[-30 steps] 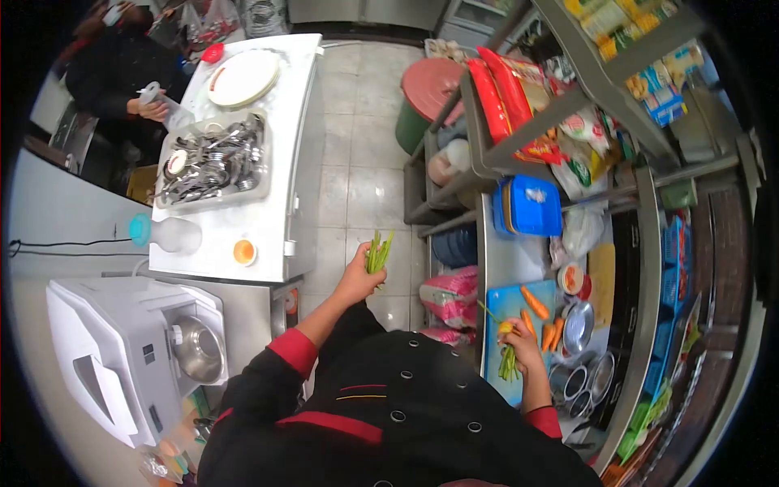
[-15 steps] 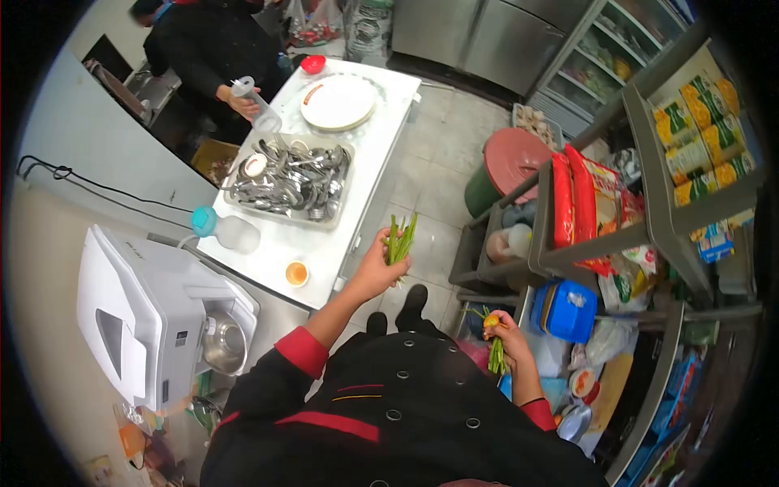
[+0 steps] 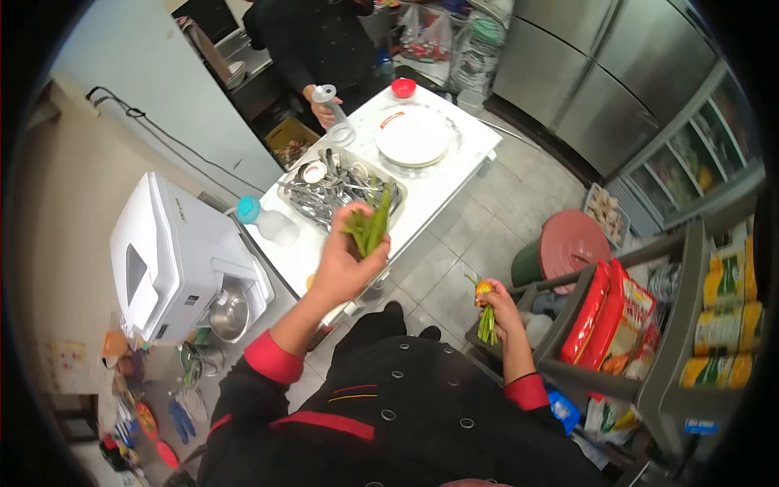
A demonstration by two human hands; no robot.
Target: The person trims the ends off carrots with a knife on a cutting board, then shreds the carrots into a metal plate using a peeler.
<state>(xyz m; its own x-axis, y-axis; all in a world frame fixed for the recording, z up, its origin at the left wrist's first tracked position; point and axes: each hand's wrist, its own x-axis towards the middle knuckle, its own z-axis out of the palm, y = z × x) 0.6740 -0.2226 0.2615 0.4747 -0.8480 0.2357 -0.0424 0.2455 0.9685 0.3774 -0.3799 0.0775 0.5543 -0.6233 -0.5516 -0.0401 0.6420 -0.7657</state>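
While my left hand (image 3: 347,264) is gripping green stems (image 3: 373,234) in front of the cutlery tub (image 3: 399,195), my right hand (image 3: 505,312) is clasping another green bunch (image 3: 487,326), topped by a yellow-orange piece (image 3: 484,288), near the shelving (image 3: 690,260). In this step I am apparently holding both apart; the next move is probably calling for a gentle grip.

Stalks (image 3: 372,234) green. Jacket (image 3: 426,390) black, cuffs (image 3: 273,357) red. Bowl (image 3: 403,88) red. Bottle cap (image 3: 247,210) turquoise. Bin lid (image 3: 574,247) dull red.
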